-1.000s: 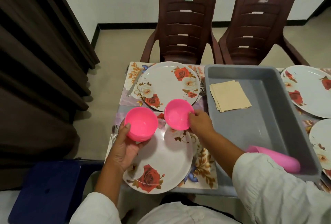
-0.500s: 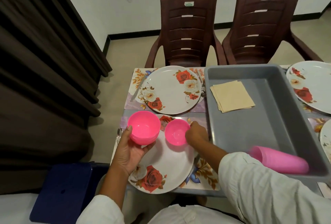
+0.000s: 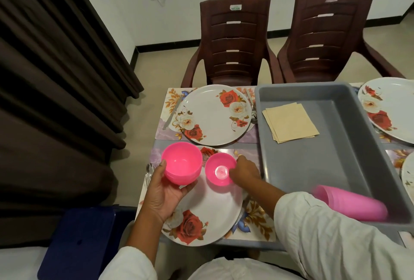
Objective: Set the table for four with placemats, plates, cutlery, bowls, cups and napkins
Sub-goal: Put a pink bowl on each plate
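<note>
Near plate (image 3: 208, 210): on its placemat (image 3: 257, 226) at the close edge of the worktop (image 3: 246, 244), with cutlery (image 3: 148, 174) just beside it on the left.
Left hand (image 3: 164, 194): curled under a stack of pink bowls (image 3: 181, 163), held up over the plate's left side.
Right hand (image 3: 244, 173): pinching the rim of one pink bowl (image 3: 220, 172), low over the far part of the near plate; touching it or not, hard to tell.
Grey tray (image 3: 302, 167): right of the near plate, holding pink cups (image 3: 351, 203) lying on their side and a pile of napkins (image 3: 290, 121).
Far plate (image 3: 215, 115): on its own mat, a knife (image 3: 171, 112) on the left, no bowl yet.
Right-side plates (image 3: 389, 109): two, partly cut off.
Done, by the look of it: mats, plates and cutlery at the places in view.
Left to do: bowls going out now, then cups and napkins.
</note>
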